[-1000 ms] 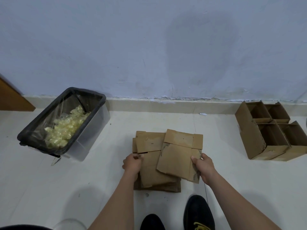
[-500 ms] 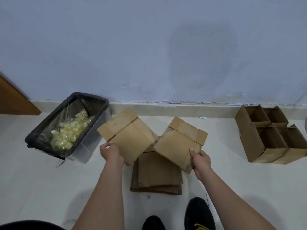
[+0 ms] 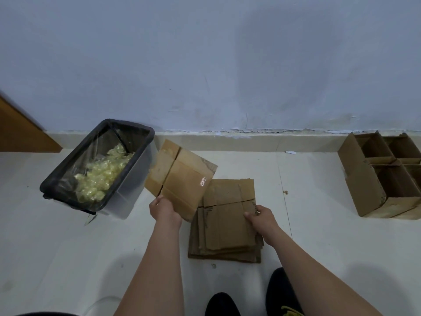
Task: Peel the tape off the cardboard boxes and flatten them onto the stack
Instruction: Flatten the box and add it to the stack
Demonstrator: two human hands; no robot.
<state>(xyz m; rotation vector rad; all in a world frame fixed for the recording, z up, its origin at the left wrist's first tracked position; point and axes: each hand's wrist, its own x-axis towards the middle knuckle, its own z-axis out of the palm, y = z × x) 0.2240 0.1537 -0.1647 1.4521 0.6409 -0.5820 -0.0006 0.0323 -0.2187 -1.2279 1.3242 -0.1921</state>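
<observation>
A stack of flattened brown cardboard boxes [image 3: 225, 233] lies on the pale floor in front of my feet. My left hand [image 3: 164, 209] grips the near edge of one flattened box [image 3: 180, 179], holding it tilted up above the floor to the left of the stack; a small shiny scrap of tape shows on it. My right hand [image 3: 262, 216] rests on the right edge of the stack's top piece, fingers curled over that edge.
A black-rimmed clear bin [image 3: 98, 169] with a liner and crumpled yellowish tape stands at the left. Several unflattened cardboard boxes [image 3: 382, 176] stand open at the right by the wall. A wooden panel [image 3: 20, 133] is at far left. My shoes [image 3: 282, 295] are below.
My right hand has laid its flattened box down onto the stack. My left hand still holds its box up, now swung a little right and nearer the bin.
</observation>
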